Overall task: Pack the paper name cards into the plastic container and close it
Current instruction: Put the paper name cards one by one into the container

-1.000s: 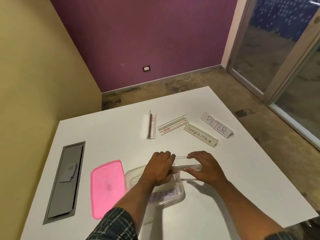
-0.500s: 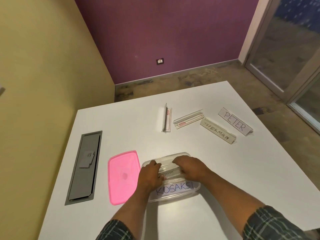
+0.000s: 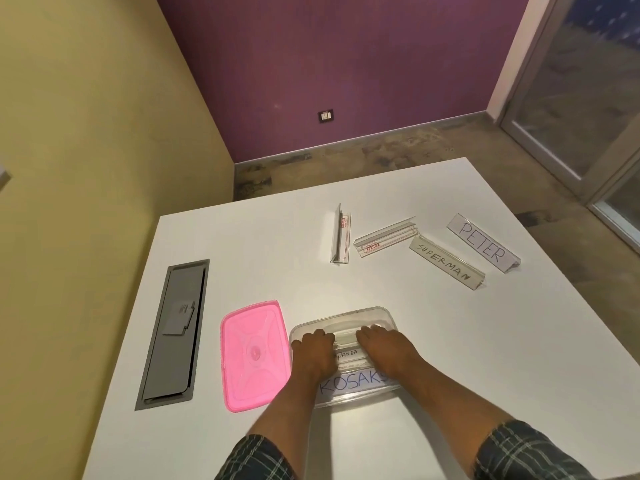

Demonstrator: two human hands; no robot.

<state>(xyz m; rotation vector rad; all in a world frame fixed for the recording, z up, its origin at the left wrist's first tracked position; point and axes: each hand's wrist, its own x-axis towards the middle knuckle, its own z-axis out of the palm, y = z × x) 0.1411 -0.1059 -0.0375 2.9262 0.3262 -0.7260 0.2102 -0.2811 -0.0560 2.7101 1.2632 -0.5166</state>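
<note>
A clear plastic container (image 3: pixel 382 312) sits near the table's front edge. Both hands are inside it. My left hand (image 3: pixel 313 349) and my right hand (image 3: pixel 384 346) hold the two ends of a clear name card (image 3: pixel 346 336) low in the container, fingers curled over it. Cards marked PANDA (image 3: pixel 348 354) and KOSAKS (image 3: pixel 353 384) lie in the container in front of it. The pink lid (image 3: pixel 254 355) lies flat just left of the container. The SUPERMAN card (image 3: pixel 446 266) and the PETER card (image 3: pixel 483 242) stand on the table at the far right.
Two clear card holders with small red labels lie further back, one (image 3: pixel 341 233) turned lengthwise, the other (image 3: pixel 384 237) angled beside it. A grey cable hatch (image 3: pixel 175 332) is set into the white table (image 3: pixel 485 358) at the left. Walls stand to the left and behind.
Both hands have carried the clear name card from above the container's far rim down into it. The view has shifted, so the table sits further right in frame.
</note>
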